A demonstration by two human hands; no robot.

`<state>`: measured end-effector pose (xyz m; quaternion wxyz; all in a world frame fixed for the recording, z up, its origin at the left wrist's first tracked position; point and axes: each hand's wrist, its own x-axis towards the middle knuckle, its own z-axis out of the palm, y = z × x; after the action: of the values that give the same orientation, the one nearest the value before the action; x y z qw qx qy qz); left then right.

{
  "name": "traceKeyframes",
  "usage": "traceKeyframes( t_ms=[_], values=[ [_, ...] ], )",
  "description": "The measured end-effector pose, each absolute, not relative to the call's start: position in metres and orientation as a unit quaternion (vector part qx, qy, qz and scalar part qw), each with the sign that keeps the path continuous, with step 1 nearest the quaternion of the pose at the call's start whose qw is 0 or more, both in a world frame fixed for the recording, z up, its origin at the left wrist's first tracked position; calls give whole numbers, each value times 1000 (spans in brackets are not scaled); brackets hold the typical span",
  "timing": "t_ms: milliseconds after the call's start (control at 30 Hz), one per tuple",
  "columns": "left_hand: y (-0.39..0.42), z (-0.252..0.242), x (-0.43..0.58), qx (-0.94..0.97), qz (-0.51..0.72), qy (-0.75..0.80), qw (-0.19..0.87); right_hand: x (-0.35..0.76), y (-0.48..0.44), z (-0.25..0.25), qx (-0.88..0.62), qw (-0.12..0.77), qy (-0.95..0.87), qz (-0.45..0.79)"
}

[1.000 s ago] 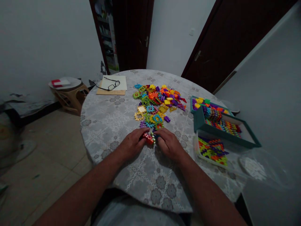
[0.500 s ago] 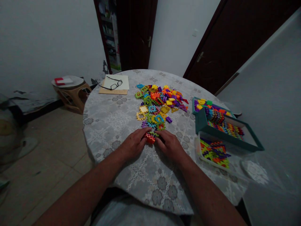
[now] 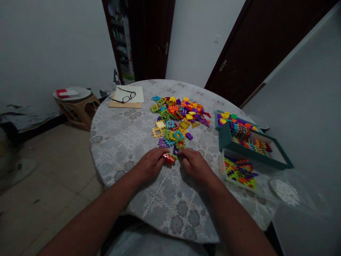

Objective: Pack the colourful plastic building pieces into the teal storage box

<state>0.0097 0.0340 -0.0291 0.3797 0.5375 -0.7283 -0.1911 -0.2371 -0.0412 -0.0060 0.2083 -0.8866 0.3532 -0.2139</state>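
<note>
Between my hands, low over the near side of the pile, is a small assembly of notched plastic building pieces [image 3: 168, 158], red in front with green behind. My left hand [image 3: 152, 161] pinches its left end between thumb and fingers. My right hand [image 3: 194, 163] is at the right, its thumb and fingertips drawn together by a dark purple piece [image 3: 176, 150]; whether it grips that piece is hard to make out. Just beyond lie flat notched pieces, among them a purple one [image 3: 163, 143] and a blue ring-shaped one [image 3: 178, 135].
A heap of colourful pieces [image 3: 183, 108] spreads over the round table [image 3: 117, 142]. To the right stand a teal box [image 3: 261, 156] of linked pieces and a clear plastic tub [image 3: 237, 182]. Black glasses [image 3: 129, 97] rest on papers at the far left.
My right hand has drawn slightly away from the red and green assembly, and a dark purple piece now shows by its fingertips. My left hand keeps its hold. The view has shifted slightly.
</note>
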Motion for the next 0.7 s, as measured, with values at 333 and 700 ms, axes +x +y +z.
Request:
traceKeyframes(
  t_ms=[333,700],
  values=[
    [35,-22,9,538,-210,-735,356,-245,-57,-17,-827,59,502,-246],
    [37,-14,8,550,-224,-724,350,-236,-56,-21,-850,54,429,-302]
  ],
)
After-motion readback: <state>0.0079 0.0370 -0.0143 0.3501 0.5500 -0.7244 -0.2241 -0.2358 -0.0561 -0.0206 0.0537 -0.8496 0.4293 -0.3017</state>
